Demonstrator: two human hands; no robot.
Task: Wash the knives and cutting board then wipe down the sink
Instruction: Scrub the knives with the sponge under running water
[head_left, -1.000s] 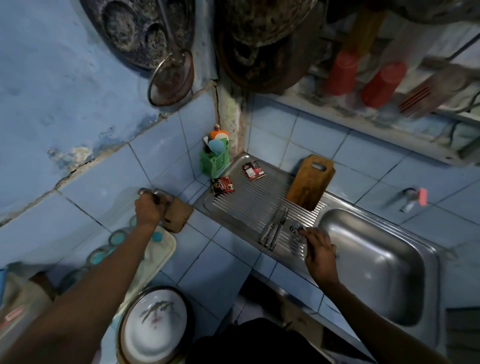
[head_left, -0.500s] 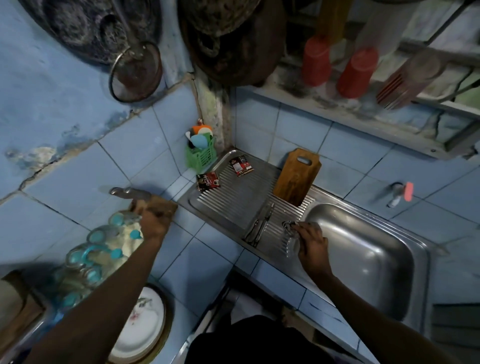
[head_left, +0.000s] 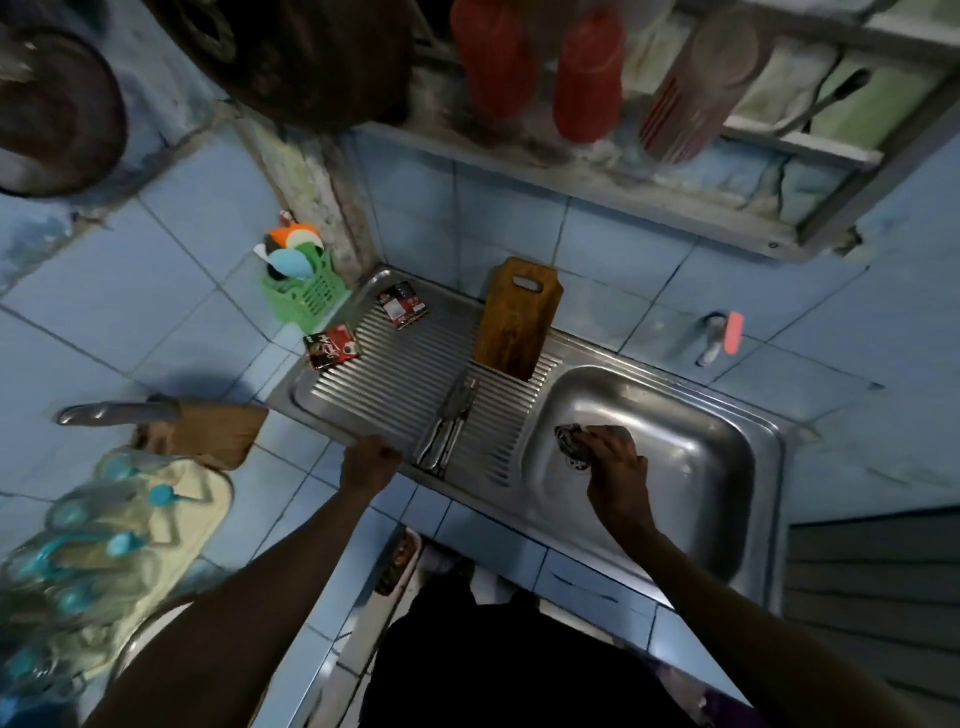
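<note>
Left hand: the left hand (head_left: 370, 461) sits at the near edge of the drainboard (head_left: 395, 384), fingers curled into a fist with nothing visibly in it.
Right hand: the right hand (head_left: 613, 460) reaches down into the sink basin (head_left: 691, 467), fingers closed round a metal scourer (head_left: 570, 441) that presses on the basin's left slope by the drain.
Knives: the knives (head_left: 448, 423) lie together on the drainboard ribs, handles toward the near edge, just beside the left hand and apart from it.
Open room, sink: the basin's right and far parts show bare steel; ribbed steel lies free between the knives and the packets.
Cutting board: the wooden cutting board (head_left: 519, 317) stands upright on the drainboard's far edge, leaning on the tiled wall, its foot just beyond the knife tips.
Left counter: a second wooden board (head_left: 218, 431) with a large knife (head_left: 119, 413) across its far end lies on the tiles, near the drainboard's left edge.
Far drainboard: two small packets (head_left: 332, 352) rest near its far left corner.
Corner: a green basket (head_left: 306, 293) of utensils stands just off that corner.
Wall: the tap (head_left: 719, 338) juts out beyond the basin's far rim.
</note>
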